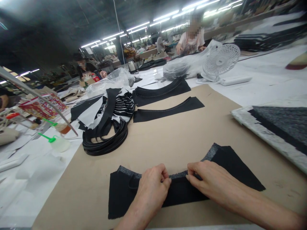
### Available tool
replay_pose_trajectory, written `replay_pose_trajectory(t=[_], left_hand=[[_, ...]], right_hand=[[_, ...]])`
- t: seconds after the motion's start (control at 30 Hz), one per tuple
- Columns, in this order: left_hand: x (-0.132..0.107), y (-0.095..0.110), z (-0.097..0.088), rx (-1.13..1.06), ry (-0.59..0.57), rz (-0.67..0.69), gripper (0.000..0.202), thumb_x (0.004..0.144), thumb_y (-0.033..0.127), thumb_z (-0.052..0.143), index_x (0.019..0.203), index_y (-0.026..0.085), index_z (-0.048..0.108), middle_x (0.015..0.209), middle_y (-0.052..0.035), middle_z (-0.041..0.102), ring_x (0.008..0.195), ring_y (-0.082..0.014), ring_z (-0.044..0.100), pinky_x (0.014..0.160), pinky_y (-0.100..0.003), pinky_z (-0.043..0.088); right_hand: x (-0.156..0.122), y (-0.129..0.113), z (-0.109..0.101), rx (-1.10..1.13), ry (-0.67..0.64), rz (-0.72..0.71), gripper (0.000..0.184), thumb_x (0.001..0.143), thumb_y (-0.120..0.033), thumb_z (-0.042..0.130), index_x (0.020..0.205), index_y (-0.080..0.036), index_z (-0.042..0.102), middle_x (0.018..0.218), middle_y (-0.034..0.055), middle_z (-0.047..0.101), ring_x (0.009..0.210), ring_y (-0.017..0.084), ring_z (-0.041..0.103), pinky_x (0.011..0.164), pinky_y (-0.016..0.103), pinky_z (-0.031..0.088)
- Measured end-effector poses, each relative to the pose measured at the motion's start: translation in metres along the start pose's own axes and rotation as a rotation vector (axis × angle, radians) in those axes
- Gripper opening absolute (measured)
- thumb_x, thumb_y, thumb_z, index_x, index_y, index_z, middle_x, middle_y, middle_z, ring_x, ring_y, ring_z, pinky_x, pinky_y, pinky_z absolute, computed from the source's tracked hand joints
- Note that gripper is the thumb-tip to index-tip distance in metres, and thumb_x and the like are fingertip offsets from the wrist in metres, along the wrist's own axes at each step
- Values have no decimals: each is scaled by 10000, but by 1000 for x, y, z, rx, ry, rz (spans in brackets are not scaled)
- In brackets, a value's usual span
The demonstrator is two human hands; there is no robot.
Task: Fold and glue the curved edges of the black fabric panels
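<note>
- Panel: a wide black piece with a concave upper edge, lying flat on the brown sheet, low in the view and directly in front of the person.
- A speckled grey border follows its curved edge, showing at both ends and in the gap between the hands.
- Left hand: back of the hand upward, wrist low. The left forearm rises from the bottom edge, slanting up and to the right. The fingers are curled under, with thumb and forefinger pinching the panel near the middle of the curve.
- Right hand: knuckles up, palm turned down and inward. The right forearm reaches in from the lower right corner, angled up and to the left. Its fingers are bent, thumb and forefinger pinching the panel at the same edge.
- The hands face each other, near but apart, both over the panel.
- A thin black loop shows just left of the left hand; whether the fingertips also grip it, I cannot tell.
- Beyond, on the same sheet: a coil of black strips at left, and two similar curved pieces farther back.
- A white fan stands behind, to the right.
</note>
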State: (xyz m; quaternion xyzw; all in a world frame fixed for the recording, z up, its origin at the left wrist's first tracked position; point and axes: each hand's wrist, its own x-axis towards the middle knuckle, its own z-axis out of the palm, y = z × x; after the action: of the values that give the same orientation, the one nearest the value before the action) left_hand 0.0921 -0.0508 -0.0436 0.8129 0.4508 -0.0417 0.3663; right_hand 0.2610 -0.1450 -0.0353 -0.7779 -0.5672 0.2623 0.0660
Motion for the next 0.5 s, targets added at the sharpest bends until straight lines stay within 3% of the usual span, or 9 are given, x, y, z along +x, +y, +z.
replay_pose_trajectory(t=[0.5], left_hand=[[3, -2, 5, 0, 12, -26, 59, 762, 171, 577, 728, 210, 606, 679, 28, 619, 667, -140, 553, 606, -251, 308]], right_hand=[[4, -1, 3, -11, -15, -3, 241, 886, -199, 482, 721, -193, 657, 707, 61, 700, 705, 216, 647, 571, 291, 264]])
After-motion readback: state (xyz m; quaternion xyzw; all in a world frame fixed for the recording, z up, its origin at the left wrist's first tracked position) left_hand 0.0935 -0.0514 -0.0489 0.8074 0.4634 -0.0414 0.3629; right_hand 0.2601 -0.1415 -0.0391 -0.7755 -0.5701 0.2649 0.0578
